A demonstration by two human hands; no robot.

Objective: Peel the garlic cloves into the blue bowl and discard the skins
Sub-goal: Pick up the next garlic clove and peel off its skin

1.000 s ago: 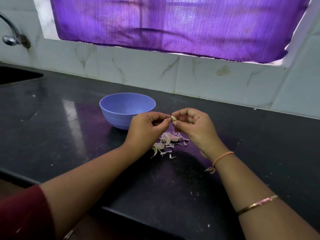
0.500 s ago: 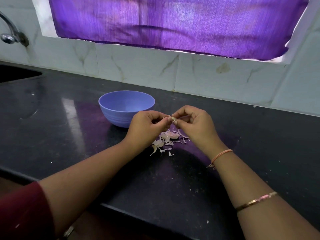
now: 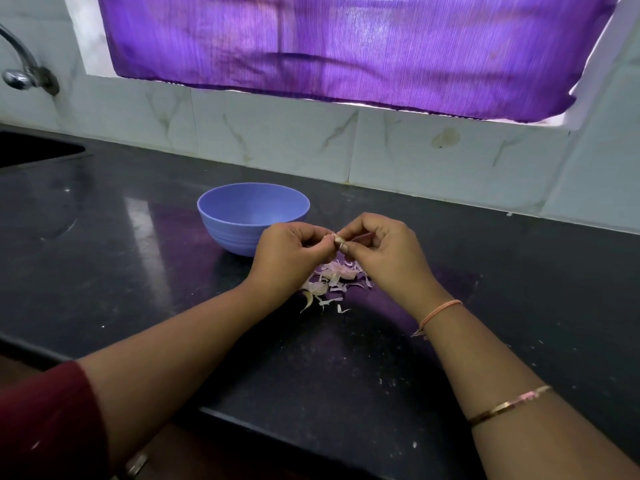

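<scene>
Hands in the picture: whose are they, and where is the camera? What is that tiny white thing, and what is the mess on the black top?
There is no machine here, just a person's two bare hands. The camera sits on the person's head and looks forward and down, so you see what they see. The left hand and the right hand pinch one small garlic clove between their fingertips, to pull off its skin. The mess is a little pile of garlic skins lying on the black counter, right below the hands. Behind the left hand stands a blue bowl, where peeled cloves should go. I cannot see its bottom from here.
</scene>
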